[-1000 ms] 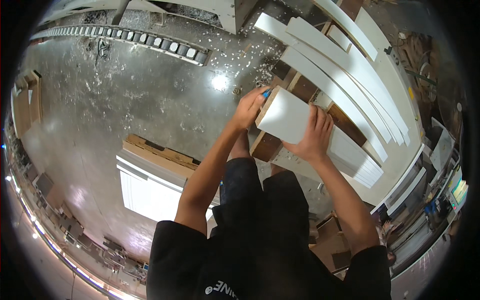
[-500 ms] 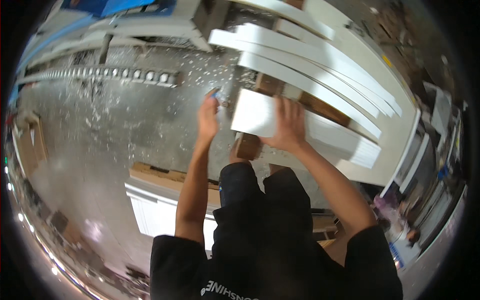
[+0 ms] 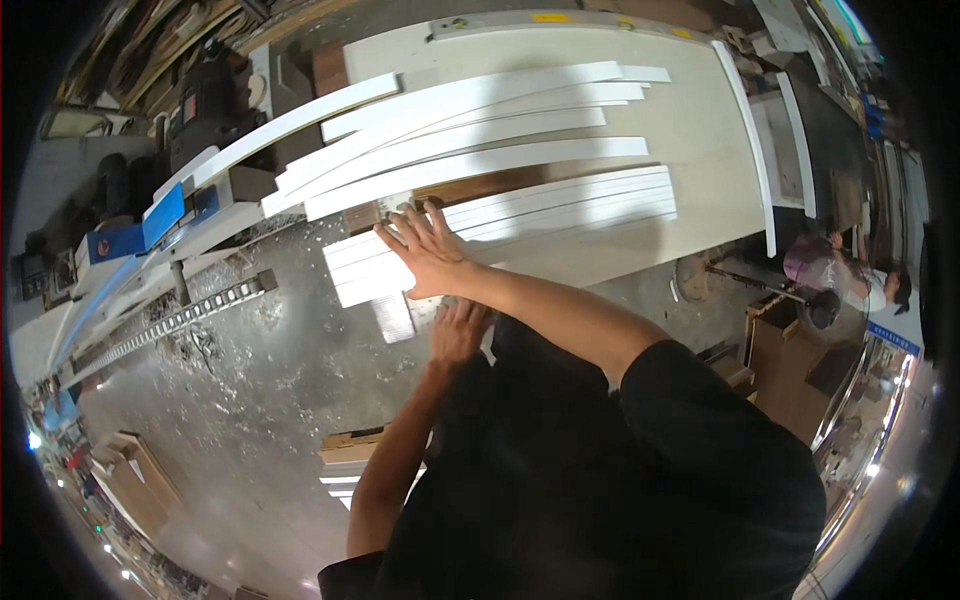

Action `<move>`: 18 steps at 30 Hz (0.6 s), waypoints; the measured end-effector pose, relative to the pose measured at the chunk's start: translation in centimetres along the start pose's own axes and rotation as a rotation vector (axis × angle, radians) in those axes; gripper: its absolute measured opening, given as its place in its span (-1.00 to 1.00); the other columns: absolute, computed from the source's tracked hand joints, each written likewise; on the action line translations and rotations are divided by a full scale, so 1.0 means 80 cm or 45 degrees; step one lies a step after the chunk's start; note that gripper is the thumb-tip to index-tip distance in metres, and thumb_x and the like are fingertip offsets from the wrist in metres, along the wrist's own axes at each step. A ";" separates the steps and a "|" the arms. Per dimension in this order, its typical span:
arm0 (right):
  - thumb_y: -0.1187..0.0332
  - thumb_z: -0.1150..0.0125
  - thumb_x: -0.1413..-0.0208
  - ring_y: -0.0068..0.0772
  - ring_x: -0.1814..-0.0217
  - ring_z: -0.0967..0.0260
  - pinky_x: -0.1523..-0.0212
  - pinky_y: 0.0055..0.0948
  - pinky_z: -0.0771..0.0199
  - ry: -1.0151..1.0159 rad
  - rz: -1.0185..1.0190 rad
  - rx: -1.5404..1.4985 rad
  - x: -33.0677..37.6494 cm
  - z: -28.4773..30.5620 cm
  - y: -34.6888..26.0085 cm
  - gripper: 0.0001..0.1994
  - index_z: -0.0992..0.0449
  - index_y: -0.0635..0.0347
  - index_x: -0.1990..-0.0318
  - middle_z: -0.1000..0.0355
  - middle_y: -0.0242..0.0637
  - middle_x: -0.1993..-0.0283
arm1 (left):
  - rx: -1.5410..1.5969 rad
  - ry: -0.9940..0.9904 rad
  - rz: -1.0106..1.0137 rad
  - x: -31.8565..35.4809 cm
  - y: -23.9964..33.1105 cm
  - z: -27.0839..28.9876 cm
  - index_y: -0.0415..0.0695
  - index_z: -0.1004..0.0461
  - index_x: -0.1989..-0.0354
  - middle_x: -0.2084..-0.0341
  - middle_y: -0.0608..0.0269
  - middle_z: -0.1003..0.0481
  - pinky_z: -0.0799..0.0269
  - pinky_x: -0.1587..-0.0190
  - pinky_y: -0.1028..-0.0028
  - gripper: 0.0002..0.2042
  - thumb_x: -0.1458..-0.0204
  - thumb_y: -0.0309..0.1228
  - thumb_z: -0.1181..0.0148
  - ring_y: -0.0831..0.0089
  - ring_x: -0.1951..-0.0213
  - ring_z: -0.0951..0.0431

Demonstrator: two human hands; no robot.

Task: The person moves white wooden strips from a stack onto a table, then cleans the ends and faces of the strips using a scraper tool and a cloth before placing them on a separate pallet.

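A bundle of long white strips lies side by side across the bench, its left end sticking out past the bench edge. My right hand spans this bundle near that end, fingertips by the far edge and thumb at the near edge. Just below it, my left hand is beside the near edge of the strips. Its fingers look bent and close together; their tips and anything in them are partly hidden. A short pale piece shows under the bundle's left end.
More white strips lie fanned across the pale bench top, with a brown wooden block between them. A long level rests along the far edge. To the left stands a roller rail. Another person is at the right.
The view has turned, with the bench now ahead. My left hand, earlier apart with a small blue-tipped thing, has come to the bundle's near edge. My right hand remains on the strips.
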State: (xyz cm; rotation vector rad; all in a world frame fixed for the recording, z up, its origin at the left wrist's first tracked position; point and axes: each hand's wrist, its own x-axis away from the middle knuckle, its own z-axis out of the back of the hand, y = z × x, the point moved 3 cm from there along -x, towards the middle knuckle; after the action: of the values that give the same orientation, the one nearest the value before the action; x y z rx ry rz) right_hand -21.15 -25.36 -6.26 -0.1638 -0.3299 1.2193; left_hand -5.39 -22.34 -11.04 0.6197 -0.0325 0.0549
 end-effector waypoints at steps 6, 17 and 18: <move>-0.31 -0.61 0.22 0.29 -0.69 0.05 -0.63 0.43 0.24 -0.010 -0.150 -0.066 0.104 0.007 0.120 0.39 0.15 -0.03 -0.70 0.04 0.17 -0.66 | -0.260 0.055 0.151 -0.030 0.053 -0.023 -0.14 -0.44 -0.32 -0.17 0.04 -0.51 -0.28 -0.34 0.01 -0.40 -0.12 -0.19 -0.41 0.02 -0.24 -0.46; 0.19 -0.73 0.30 0.31 -0.58 -0.05 -0.52 0.39 0.04 -0.153 0.087 0.005 0.137 0.026 0.191 0.38 0.14 0.01 -0.70 -0.04 0.26 -0.57 | 0.371 0.397 1.081 0.142 0.109 0.027 -0.21 -0.45 -0.31 0.05 -0.06 -0.65 -0.52 -0.11 0.09 -0.54 -0.36 -0.20 -0.25 -0.05 -0.02 -0.62; 0.21 -0.72 0.30 0.32 -0.57 -0.04 -0.52 0.38 0.05 -0.157 0.101 -0.021 0.137 0.026 0.192 0.38 0.14 -0.01 -0.70 -0.03 0.26 -0.56 | 0.368 0.450 1.082 0.143 0.112 0.022 -0.21 -0.45 -0.31 0.05 -0.06 -0.65 -0.52 -0.11 0.09 -0.54 -0.36 -0.20 -0.25 -0.05 -0.02 -0.62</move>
State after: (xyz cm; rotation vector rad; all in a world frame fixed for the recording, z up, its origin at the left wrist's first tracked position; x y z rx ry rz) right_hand -32.24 -9.93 -7.15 -0.1170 -0.4444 1.3087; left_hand 5.46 -15.58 -3.88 0.8415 0.0575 1.0039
